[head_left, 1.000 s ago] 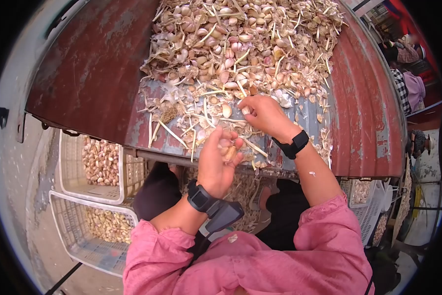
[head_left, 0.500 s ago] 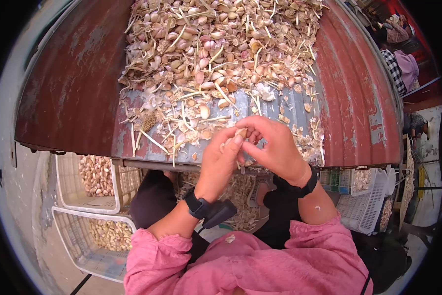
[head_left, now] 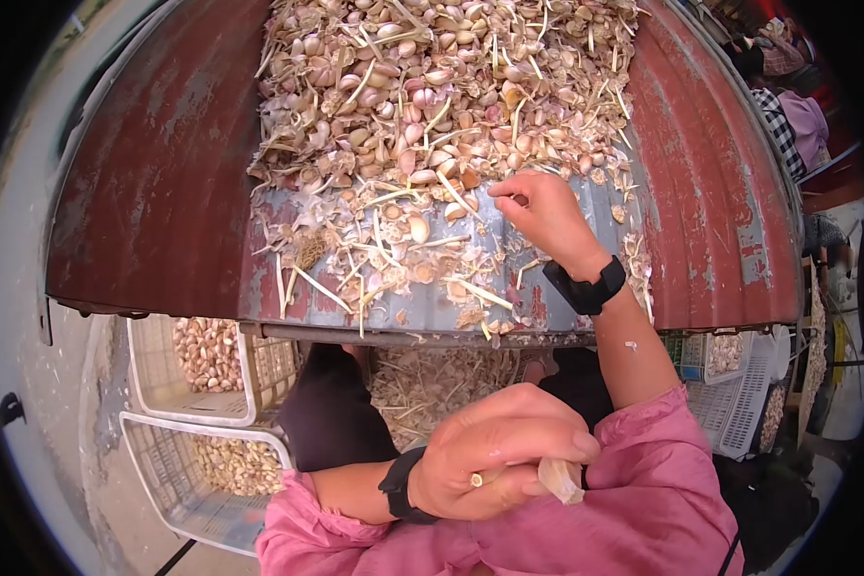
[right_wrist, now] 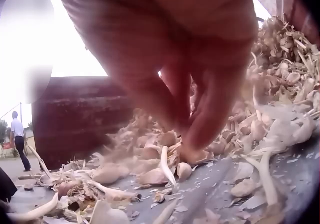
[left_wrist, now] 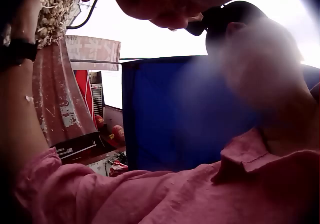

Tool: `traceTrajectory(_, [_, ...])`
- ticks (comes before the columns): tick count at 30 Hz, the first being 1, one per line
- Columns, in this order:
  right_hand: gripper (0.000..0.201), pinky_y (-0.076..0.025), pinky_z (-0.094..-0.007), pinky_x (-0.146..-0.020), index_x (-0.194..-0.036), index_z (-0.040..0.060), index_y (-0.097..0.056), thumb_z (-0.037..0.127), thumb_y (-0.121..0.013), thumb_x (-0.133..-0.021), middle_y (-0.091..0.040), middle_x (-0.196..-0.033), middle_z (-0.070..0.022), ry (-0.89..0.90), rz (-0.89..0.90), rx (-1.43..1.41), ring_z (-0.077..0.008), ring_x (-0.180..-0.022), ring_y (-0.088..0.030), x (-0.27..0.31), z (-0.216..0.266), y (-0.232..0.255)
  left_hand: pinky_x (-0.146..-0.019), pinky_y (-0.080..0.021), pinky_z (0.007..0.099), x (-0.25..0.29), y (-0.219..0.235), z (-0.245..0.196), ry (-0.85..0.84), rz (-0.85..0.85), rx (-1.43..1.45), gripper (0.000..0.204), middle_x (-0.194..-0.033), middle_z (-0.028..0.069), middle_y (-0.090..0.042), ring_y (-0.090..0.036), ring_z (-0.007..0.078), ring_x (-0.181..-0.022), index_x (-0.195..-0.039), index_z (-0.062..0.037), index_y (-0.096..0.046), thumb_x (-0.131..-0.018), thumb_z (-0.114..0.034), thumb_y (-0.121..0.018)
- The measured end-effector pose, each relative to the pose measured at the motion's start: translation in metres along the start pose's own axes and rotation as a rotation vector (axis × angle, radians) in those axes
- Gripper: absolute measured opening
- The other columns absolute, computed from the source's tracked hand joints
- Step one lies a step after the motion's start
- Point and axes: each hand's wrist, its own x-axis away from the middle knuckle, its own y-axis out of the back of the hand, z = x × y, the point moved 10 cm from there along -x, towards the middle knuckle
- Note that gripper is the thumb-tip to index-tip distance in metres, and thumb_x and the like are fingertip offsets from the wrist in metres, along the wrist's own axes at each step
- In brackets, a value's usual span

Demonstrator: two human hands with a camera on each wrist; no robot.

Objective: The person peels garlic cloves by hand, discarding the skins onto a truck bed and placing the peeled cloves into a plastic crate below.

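My left hand is raised close to the head camera, above the lap. Its thumb and fingers pinch a garlic clove with loose papery skin. A small round pale end pokes out between the fingers; the palm is hidden. My right hand is stretched over the near edge of the garlic heap, fingers bent downward. In the right wrist view its fingertips come together right at a clove among skins and stems; I cannot tell whether they grip it.
Red corrugated metal flanks the heap on both sides. Stems and skins litter the metal sheet's near edge. Crates of cloves stand on the ground at left, others at right. Other people are at far right.
Both hands met over the near edge half a second ago, handling a clove. Since then the left has come back toward the body with its clove, while the right has reached forward to the heap.
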Motion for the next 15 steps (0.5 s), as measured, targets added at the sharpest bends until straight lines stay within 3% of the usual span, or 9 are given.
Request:
traceTrajectory(3, [0.015,-0.045,-0.0347,-0.068,-0.081,0.0001,-0.063,0.007,-0.057,-0.069,-0.061,-0.076,-0.0143,0.051,-0.005,0.040,-0.0284,-0.071,-0.058,-0.021,-0.007,-0.022,-0.066,-0.045,0.0301,0.003,-0.027,-0.032,-0.150,0.134,0.204,0.025,-0.091,0.0175,-0.053,-0.056,0.0262,-0.079,-0.101,0.0047,-0.053,-0.085,-0.014,-0.048])
traceTrajectory(4, [0.013,-0.045,-0.0348,-0.067,-0.078,-0.0003,-0.062,0.006,-0.057,-0.068,-0.060,-0.075,-0.0142,0.040,0.056,0.096,-0.0280,-0.070,-0.058,-0.023,-0.013,-0.032,-0.066,-0.045,0.0301,0.002,-0.033,-0.035,-0.145,0.125,0.198,0.025,-0.091,0.0175,-0.053,-0.056,0.0262,-0.079,-0.101,0.0047,-0.053,-0.085,-0.014,-0.048])
traceTrajectory(6, [0.010,-0.045,-0.0351,-0.063,-0.074,-0.0008,-0.060,0.005,-0.059,-0.066,-0.060,-0.072,-0.0144,0.005,0.161,0.109,-0.0282,-0.068,-0.058,-0.021,-0.022,-0.045,-0.058,-0.047,0.0296,0.003,-0.030,-0.055,-0.330,0.010,0.306,0.014,-0.084,0.0127,-0.058,-0.059,0.0240,-0.070,-0.091,0.0022,-0.059,-0.081,-0.007,-0.056])
traceTrajectory(7, [0.012,-0.046,-0.0333,-0.061,-0.075,-0.0006,-0.060,0.006,-0.059,-0.065,-0.060,-0.068,-0.0120,0.001,0.136,0.159,-0.0233,-0.067,-0.059,-0.016,-0.021,-0.041,-0.058,-0.047,0.0296,0.003,-0.032,-0.052,-0.324,0.000,0.291,0.014,-0.084,0.0127,-0.058,-0.059,0.0240,-0.070,-0.091,0.0022,-0.059,-0.081,-0.007,-0.056])
traceTrajectory(9, [0.016,-0.048,-0.0277,-0.061,-0.085,-0.0010,-0.059,0.007,-0.059,-0.071,-0.061,-0.074,-0.0094,-0.275,0.227,-0.043,-0.0162,-0.069,-0.060,0.002,-0.038,-0.038,-0.055,-0.048,0.0289,0.008,-0.031,-0.065,-0.484,-0.021,0.252,0.015,-0.085,0.0121,-0.057,-0.059,0.0230,-0.068,-0.093,0.0016,-0.059,-0.080,-0.005,-0.057])
traceTrajectory(10, [0.016,-0.048,-0.0277,-0.061,-0.085,-0.0010,-0.059,0.007,-0.059,-0.071,-0.061,-0.074,-0.0094,-0.279,0.240,-0.056,-0.0162,-0.069,-0.060,0.012,-0.037,-0.036,-0.055,-0.048,0.0289,0.008,-0.029,-0.063,-0.473,-0.031,0.242,0.015,-0.085,0.0121,-0.057,-0.059,0.0230,-0.068,-0.093,0.0016,-0.059,-0.080,-0.005,-0.057])
traceTrajectory(12, [0.022,-0.049,-0.0219,-0.062,-0.097,-0.0028,-0.055,0.009,-0.057,-0.078,-0.060,-0.084,-0.0089,-0.440,0.240,-0.806,-0.0116,-0.072,-0.059,0.033,-0.038,-0.036,-0.056,-0.048,0.0290,0.004,-0.032,-0.061,-0.479,0.044,0.318,0.015,-0.085,0.0120,-0.056,-0.058,0.0231,-0.067,-0.094,0.0022,-0.059,-0.081,-0.003,-0.055])
traceTrajectory(13, [0.022,-0.049,-0.0219,-0.062,-0.097,-0.0028,-0.055,0.009,-0.057,-0.078,-0.060,-0.084,-0.0089,-0.444,0.236,-0.804,-0.0116,-0.072,-0.059,0.037,-0.035,-0.031,-0.056,-0.048,0.0290,0.003,-0.033,-0.060,-0.477,0.044,0.324,0.015,-0.085,0.0120,-0.056,-0.058,0.0231,-0.067,-0.094,0.0022,-0.059,-0.081,-0.003,-0.055])
traceTrajectory(15, [0.027,-0.050,-0.0196,-0.064,-0.106,-0.0042,-0.049,0.009,-0.053,-0.083,-0.059,-0.091,-0.0105,-0.544,0.268,-1.119,-0.0119,-0.073,-0.059,0.054,-0.031,-0.035,-0.056,-0.048,0.0294,0.002,-0.033,-0.054,-0.406,0.005,0.402,0.014,-0.084,0.0128,-0.056,-0.058,0.0235,-0.067,-0.094,0.0032,-0.059,-0.082,-0.002,-0.054])
